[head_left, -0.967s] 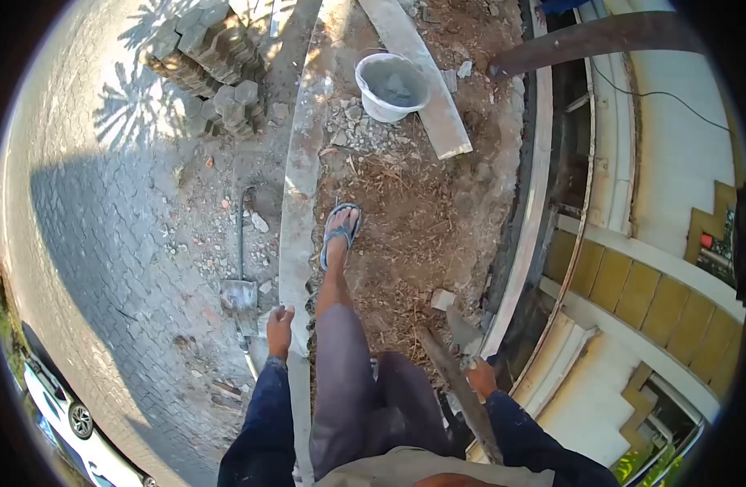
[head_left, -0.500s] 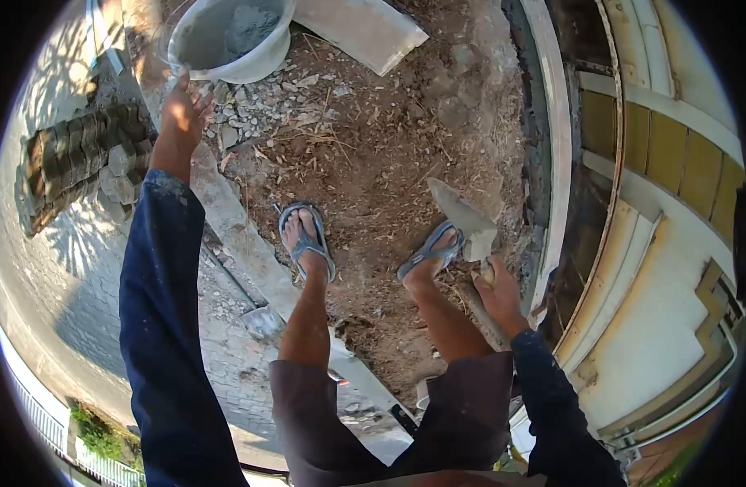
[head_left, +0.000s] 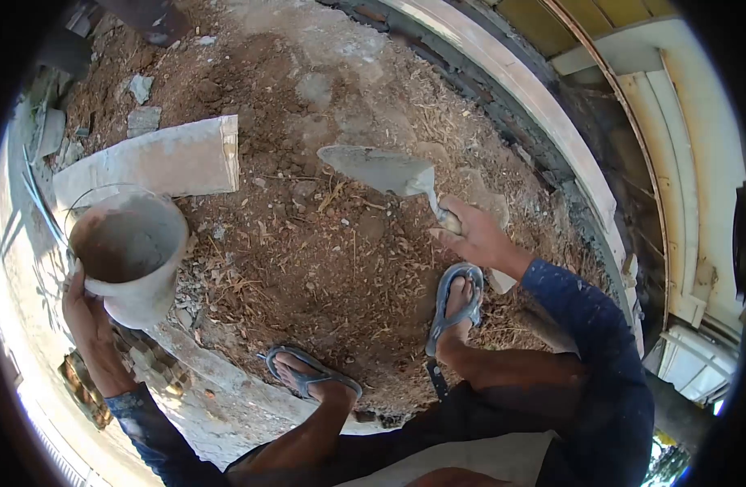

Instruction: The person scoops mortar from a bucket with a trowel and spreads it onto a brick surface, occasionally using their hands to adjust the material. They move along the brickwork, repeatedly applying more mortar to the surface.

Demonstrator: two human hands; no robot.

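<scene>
Trowel (head_left: 381, 169): handle is inside R hand (head_left: 480, 235), w/ fingers clamped around it; blade points away from these fingers, to their left, over soil (head_left: 324, 276). Bucket (head_left: 142, 302) is at L hand (head_left: 89, 329), fingertips at its rim; if they clamp it, cannot tell. L hand reaches fwd & outward; R elbow is bent, hand turned inward. Flat board (head_left: 154, 158) lies beyond L fingers, behind bucket.

Beyond the bucket (head_left: 146, 302) lies a board (head_left: 158, 158); right of the bucket — a trowel (head_left: 387, 171); at its near-left rim — the left hand (head_left: 89, 325).
</scene>
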